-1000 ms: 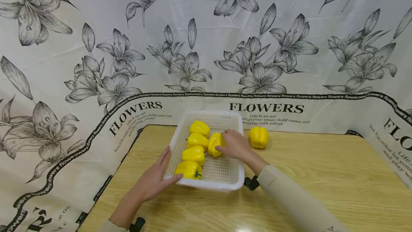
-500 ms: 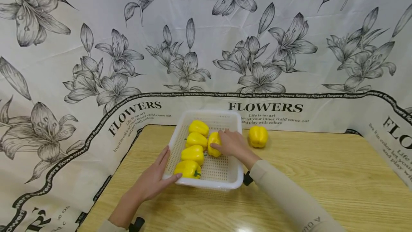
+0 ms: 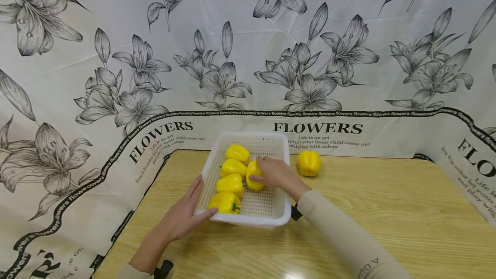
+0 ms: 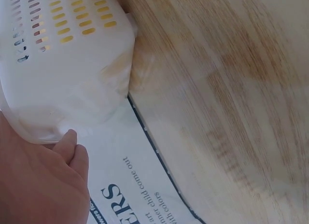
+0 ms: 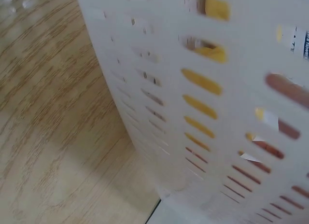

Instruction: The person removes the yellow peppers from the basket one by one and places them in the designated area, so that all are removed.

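Note:
A white perforated plastic basket (image 3: pixel 267 219) stands on the table with several yellow bell peppers inside. My left hand (image 3: pixel 182 214) grips its near left corner, thumb over the front rim and fingers along the left side. In the left wrist view, fingertips (image 4: pixel 71 136) of that hand show at the rim. Inside the basket my right hand (image 3: pixel 277 173) holds a yellow bell pepper (image 3: pixel 253 176) between thumb and fingers. This pepper lies right beside a column of other peppers, among them a yellow bell pepper (image 3: pixel 230 185) at the left wall. The basket wall mostly hides the right hand in its wrist view.
Another yellow bell pepper (image 3: pixel 309 163) stands on the wooden table (image 3: pixel 387 210), right of the basket near the back edge. Behind the table hangs a white cloth (image 3: pixel 248 85) printed with flowers and lettering.
My right hand has shifted slightly left inside the basket, bringing its pepper closer to the column. The left hand keeps its hold on the basket corner.

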Tool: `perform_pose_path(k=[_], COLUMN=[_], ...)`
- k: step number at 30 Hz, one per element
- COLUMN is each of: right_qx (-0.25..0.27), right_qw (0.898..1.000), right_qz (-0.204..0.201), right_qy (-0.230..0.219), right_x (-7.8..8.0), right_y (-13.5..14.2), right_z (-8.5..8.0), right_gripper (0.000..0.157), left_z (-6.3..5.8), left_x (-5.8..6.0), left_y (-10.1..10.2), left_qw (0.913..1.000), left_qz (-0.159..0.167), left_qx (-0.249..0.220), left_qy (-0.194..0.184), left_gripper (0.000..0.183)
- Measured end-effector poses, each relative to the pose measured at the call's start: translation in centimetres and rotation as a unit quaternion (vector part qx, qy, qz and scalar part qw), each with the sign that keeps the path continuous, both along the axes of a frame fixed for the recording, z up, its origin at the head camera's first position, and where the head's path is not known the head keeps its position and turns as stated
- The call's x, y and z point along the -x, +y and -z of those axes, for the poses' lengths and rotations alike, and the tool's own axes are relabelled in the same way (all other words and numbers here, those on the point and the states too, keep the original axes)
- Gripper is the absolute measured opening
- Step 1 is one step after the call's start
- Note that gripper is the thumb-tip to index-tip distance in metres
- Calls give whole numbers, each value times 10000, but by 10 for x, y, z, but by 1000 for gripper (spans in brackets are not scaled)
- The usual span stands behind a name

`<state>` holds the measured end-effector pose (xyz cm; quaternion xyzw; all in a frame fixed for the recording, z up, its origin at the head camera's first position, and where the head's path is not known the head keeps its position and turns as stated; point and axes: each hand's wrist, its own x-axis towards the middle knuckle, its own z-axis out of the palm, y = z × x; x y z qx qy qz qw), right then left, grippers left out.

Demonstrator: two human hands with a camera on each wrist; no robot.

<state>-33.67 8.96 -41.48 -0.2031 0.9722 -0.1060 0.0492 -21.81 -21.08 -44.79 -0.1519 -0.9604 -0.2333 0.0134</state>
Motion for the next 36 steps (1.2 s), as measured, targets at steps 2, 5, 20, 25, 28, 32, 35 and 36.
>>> perform_pose_path(k=[2,5,20,25,28,32,35,36], right_qx=[111,226,395,184,94,-81,-282,-342], right_qw=[9999,9997,9987,9996,9998,9998,9994,9992], right_qz=[-28,-23,239,96,51,47,65,64], right_qy=[-35,-92,-224,-207,-184,-189,-210,-216], right_x=[1,1,4,4,4,4,3,3], right_y=[-1,-2,-6,-7,-7,-8,-7,-7], right_z=[-1,-1,0,2,2,2,1,1], right_gripper=[80,79,84,53,52,52,51,52], left_z=[0,1,1,1,1,1,1,1], left_x=[0,1,2,1,0,0,0,0], left_y=[-1,-1,-4,-4,-4,-3,-2,-1], left_qw=[10000,10000,10000,10000,10000,10000,10000,10000], left_qz=[-24,-25,-26,-29,-45,-74,-60,-55], left_qx=[-3,16,-10,-44,-46,-55,-42,-33], left_qy=[-32,-40,7,-44,-24,2,-5,-8], left_gripper=[105,105,105,105,105,105,105,105])
